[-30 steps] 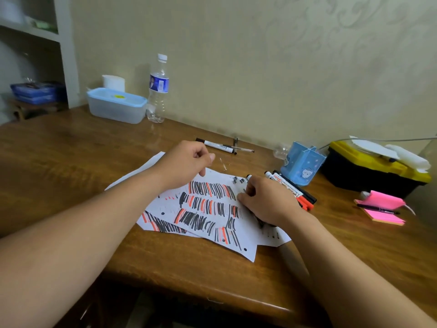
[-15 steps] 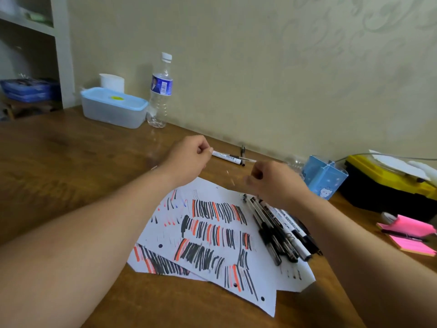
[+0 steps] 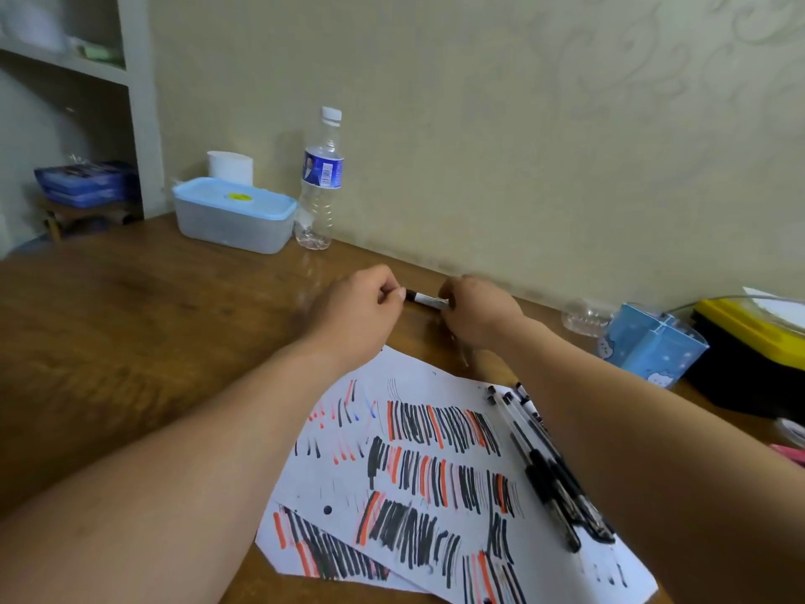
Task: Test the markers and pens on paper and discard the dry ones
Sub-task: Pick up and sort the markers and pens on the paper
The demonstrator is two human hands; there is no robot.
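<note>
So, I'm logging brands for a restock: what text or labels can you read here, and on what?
None can be read.
Water bottle label: print blurred.
Marker near the wall: print too small.
Yellow sticker on the container lid: blurred.
Pens on the paper: barrel print unreadable.

**Only bare arms in the shot**

All you see of the person is arms. The left forearm fills the lower left corner and the right forearm fills the lower right. Both are bare right up to the left hand and right hand mid-frame. A thumbnail shows on the left one.
</note>
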